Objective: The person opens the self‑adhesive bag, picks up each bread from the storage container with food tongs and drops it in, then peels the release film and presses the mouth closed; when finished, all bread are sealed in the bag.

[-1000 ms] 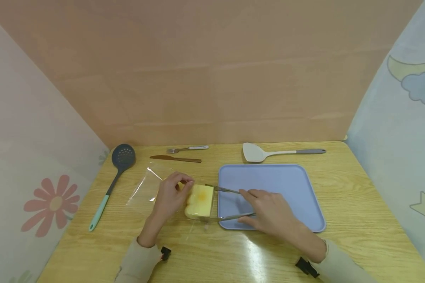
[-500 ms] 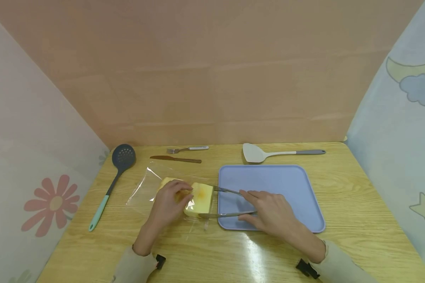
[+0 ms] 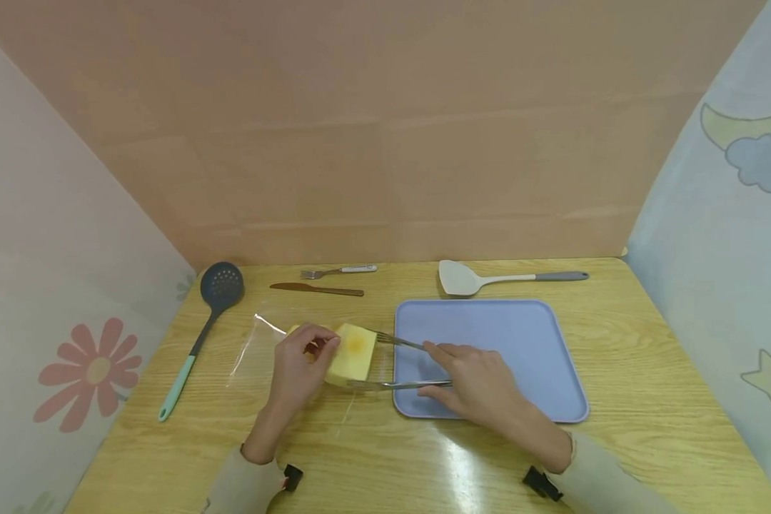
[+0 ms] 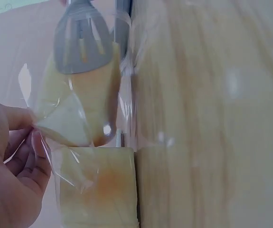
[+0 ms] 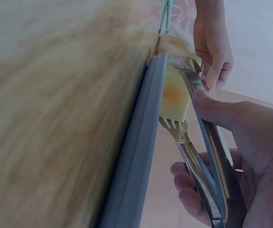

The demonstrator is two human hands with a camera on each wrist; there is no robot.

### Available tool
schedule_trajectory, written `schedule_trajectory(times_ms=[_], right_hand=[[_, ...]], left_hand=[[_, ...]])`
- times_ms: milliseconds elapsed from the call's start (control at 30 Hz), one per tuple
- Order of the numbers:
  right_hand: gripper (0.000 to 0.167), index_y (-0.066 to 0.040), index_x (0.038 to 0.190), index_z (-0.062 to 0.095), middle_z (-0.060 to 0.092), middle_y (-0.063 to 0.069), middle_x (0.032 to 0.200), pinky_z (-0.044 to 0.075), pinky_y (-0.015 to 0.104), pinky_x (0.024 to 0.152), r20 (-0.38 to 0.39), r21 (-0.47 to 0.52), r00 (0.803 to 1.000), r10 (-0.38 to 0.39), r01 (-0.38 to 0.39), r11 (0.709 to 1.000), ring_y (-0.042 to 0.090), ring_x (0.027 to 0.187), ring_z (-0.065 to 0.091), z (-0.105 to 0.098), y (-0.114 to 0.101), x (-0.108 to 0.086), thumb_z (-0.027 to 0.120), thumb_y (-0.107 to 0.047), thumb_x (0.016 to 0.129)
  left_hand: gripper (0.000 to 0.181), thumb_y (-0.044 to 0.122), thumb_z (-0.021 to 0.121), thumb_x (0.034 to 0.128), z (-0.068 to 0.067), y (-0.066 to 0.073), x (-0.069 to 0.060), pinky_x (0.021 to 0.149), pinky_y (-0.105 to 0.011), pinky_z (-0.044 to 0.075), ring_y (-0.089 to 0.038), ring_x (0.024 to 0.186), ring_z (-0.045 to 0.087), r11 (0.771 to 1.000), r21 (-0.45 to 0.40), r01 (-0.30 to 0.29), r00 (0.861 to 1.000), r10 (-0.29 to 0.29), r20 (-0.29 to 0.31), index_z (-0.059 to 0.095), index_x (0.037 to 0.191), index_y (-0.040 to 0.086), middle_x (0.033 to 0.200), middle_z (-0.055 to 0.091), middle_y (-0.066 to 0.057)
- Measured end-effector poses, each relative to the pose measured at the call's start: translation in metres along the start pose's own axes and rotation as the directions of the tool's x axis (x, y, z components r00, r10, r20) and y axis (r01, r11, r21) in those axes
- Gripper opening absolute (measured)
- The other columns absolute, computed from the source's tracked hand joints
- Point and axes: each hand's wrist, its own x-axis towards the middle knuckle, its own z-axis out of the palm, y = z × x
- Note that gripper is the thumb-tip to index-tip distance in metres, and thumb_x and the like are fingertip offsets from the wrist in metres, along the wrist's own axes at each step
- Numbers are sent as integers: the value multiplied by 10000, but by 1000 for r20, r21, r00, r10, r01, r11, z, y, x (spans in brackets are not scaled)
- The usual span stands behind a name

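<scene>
A thick slice of bread [image 3: 355,351] lies between the two arms of metal tongs [image 3: 414,385], which my right hand [image 3: 482,378] holds by the handles. One tong end is slotted and lies over the bread in the left wrist view; the other is fork-like. My left hand [image 3: 300,363] pinches the edge of a clear plastic bag [image 3: 252,351], its fingertips close to the slice. A second bread slice [image 4: 98,185] lies inside the bag, mostly behind my left hand in the head view. How far the first slice is out of the bag is unclear.
A blue tray [image 3: 488,328] sits under my right hand. Behind are a small fork [image 3: 337,271], a brown table knife [image 3: 317,289] and a white turner [image 3: 460,278]. A dark skimmer [image 3: 222,287] with a mint handle lies left. Walls enclose the table's back and sides.
The tongs have come against the bread slice, and slice and tongs have shifted slightly left and away. My left hand has also moved a little left, still pinching the plastic.
</scene>
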Motion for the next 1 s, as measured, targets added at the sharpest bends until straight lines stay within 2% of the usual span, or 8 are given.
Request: schedule_trajectory(times_ms=[133,233,367,533,733,900,1000], right_hand=[[771,-97,1381,775,834,83,1152,621,358,549,-12,-43,1000,-15,14,999,261,883,808,1,-1,3,943,-594,816],[766,-96,1372,778,834,83,1142,599,338,522,-20,-49,1000,-20,19,999,258,865,805,2,-1,4,945,-593,814],[755,-96,1381,769,833,87,1158,601,342,527,-3,-32,1000,-20,20,999,264,887,811,4,-2,5,928,-594,837],[767,-104,1398,763,830,79,1196,622,364,562,15,-26,1000,-25,25,999,262,927,814,5,-4,7,920,-605,840],[759,-104,1392,768,833,77,1176,590,322,513,-14,-8,999,-45,45,999,255,891,812,6,-6,8,911,-610,844],[768,-93,1391,769,833,82,1167,572,300,503,-21,-25,998,-51,50,998,243,845,798,7,-5,9,918,-603,838],[775,-102,1392,772,834,85,1176,582,313,509,-42,-41,997,-58,57,998,243,832,794,8,-4,9,920,-614,830]], left_hand=[[89,-11,855,961,-1,3,1,648,-205,576,-121,776,665,1000,-11,7,1000,-7,-12,813,947,67,901,766,-11],[84,1,847,973,0,4,1,650,-197,568,-124,780,659,999,-34,12,1000,-11,4,816,957,78,907,766,-10],[78,28,840,989,2,5,1,655,-205,572,-126,783,654,997,-68,24,999,-23,25,816,962,97,914,758,2],[71,39,829,1001,4,9,0,656,-208,571,-124,782,652,995,-98,25,1000,-24,19,816,968,101,920,760,6],[75,35,830,997,7,8,1,619,-211,557,-124,758,653,994,-105,15,1000,-12,27,811,974,104,930,767,-6],[71,34,828,999,8,9,1,620,-198,559,-118,764,665,992,-123,25,999,-22,29,816,968,97,931,772,-18],[52,38,828,1001,8,8,1,613,-201,561,-124,759,666,992,-129,12,999,-7,40,814,974,81,930,773,-38]])
